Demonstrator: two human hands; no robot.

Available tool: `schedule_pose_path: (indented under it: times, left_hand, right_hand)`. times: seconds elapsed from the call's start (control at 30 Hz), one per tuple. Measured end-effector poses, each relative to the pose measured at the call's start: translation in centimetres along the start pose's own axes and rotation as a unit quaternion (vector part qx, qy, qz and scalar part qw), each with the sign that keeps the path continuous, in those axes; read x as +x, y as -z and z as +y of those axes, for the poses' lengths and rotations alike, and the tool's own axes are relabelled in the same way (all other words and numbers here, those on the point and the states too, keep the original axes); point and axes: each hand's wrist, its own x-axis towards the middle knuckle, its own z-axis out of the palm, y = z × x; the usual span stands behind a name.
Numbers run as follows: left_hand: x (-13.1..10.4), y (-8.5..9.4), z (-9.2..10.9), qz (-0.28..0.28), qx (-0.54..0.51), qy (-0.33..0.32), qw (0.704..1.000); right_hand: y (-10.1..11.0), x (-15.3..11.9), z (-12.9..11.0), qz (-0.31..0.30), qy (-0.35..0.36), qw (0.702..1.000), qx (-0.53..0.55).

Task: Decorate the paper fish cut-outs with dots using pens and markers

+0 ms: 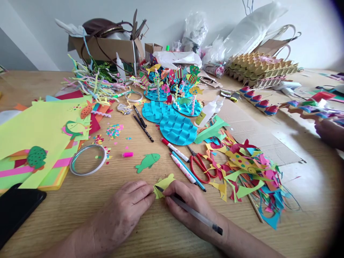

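Note:
A small yellow-green paper fish point(167, 181) lies on the table between my two hands. My left hand point(125, 204) is closed, its fingers together and their tips holding the fish at its left edge; the thumb is hidden. In my right hand point(188, 202) is a gel pen point(199, 216) with a clear barrel and dark cap end. The pen's tip touches the fish, where dark lines show near one end. Just beyond lies a green paper fish point(147, 162) with drawn lines. Markers point(182, 167) and red-handled scissors point(202, 168) rest to the right of it.
Paper scraps point(252, 172) are heaped at right, coloured sheets point(40, 125) at left near a black phone point(20, 215). Blue woven paper discs point(178, 129) and glue bottles point(206, 111) stand ahead. Another person's hand point(330, 132) touches a painted egg-carton strip point(303, 110).

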Motion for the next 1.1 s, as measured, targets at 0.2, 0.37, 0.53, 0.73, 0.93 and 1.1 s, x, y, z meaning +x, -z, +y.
schedule_pose_path:
  times: [0.2, 0.37, 0.53, 0.73, 0.93, 1.1]
  left_hand:
    - [-0.08, -0.03, -0.03, -0.006, -0.003, -0.002, 1.000]
    - [-0.01, 0.11, 0.02, -0.002, -0.006, 0.002, 1.000]
    - [-0.05, 0.20, 0.13, -0.006, -0.003, 0.007, 1.000]
    - [-0.18, -0.03, 0.07, -0.007, -0.003, 0.006, 1.000]
    - [-0.02, -0.04, 0.08, -0.017, 0.003, 0.010, 1.000]
    - [-0.22, -0.21, 0.19, -0.024, 0.025, 0.002, 0.999]
  right_hand:
    - [0.02, -0.06, -0.03, 0.007, -0.004, 1.000, 0.001]
    - [-0.03, -0.03, 0.03, 0.005, 0.005, 1.000, 0.006]
    - [-0.07, -0.07, 0.27, 0.008, 0.003, 1.000, 0.006]
    - [0.08, 0.10, 0.08, 0.011, 0.007, 1.000, 0.020]
    - [0.57, -0.37, 0.06, 0.049, -0.025, 0.997, 0.062]
    - [0.87, -0.73, -0.70, -0.005, -0.045, 0.997, 0.068]
